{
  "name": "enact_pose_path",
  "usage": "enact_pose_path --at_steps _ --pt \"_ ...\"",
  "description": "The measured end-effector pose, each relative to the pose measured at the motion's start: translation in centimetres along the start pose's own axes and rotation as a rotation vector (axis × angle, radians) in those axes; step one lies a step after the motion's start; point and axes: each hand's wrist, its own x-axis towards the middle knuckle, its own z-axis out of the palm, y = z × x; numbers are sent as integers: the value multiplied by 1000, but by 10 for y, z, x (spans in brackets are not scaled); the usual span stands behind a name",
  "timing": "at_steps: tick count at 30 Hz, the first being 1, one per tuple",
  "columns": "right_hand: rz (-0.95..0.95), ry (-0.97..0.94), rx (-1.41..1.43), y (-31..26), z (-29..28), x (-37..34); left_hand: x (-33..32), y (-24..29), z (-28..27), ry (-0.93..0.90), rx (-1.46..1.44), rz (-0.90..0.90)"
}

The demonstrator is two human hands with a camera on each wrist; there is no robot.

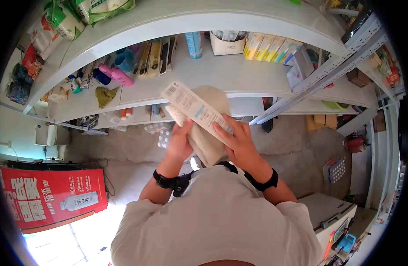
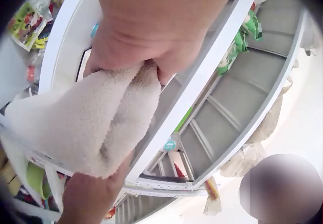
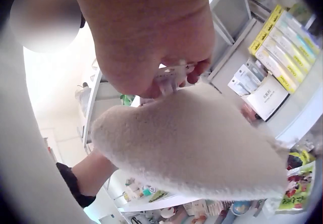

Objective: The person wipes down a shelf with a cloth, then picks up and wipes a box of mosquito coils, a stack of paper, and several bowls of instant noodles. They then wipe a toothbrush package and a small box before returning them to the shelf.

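Note:
In front of the chest, both hands hold a folded cream towel with a fluffy surface. A long, flat printed package with a barcode lies slantwise across it. My left hand grips the towel's left side, thumb on top. In the left wrist view the towel shows a deep fold below that hand. My right hand holds the lower end of the package against the towel, fingers over its printed face. Beneath the right hand, the towel spreads broadly in the right wrist view.
A white shelf runs ahead of the hands. On it stand a blue can, a white carton, yellow-and-white boxes and pink bottles. A metal upright rises at right. A red printed panel stands at lower left.

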Motion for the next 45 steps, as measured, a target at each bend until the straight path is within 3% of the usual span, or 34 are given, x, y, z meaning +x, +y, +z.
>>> enact_pose_path --at_steps 6,12,15,22,31,45 --pt "-8 -29 26 18 -14 -21 15 12 4 -27 -135 154" --pt "-5 25 41 37 -39 -31 5 -54 46 -59 18 -62" --pt "-21 34 33 51 -54 -35 3 -75 62 -87 45 -85" --pt "-86 -83 106 80 -64 -58 5 -69 69 91 -33 243" --pt "-193 -166 140 95 -64 -63 -21 -108 62 162 -146 132" --pt "-214 -163 123 88 -74 -66 -22 -91 69 156 -115 299"
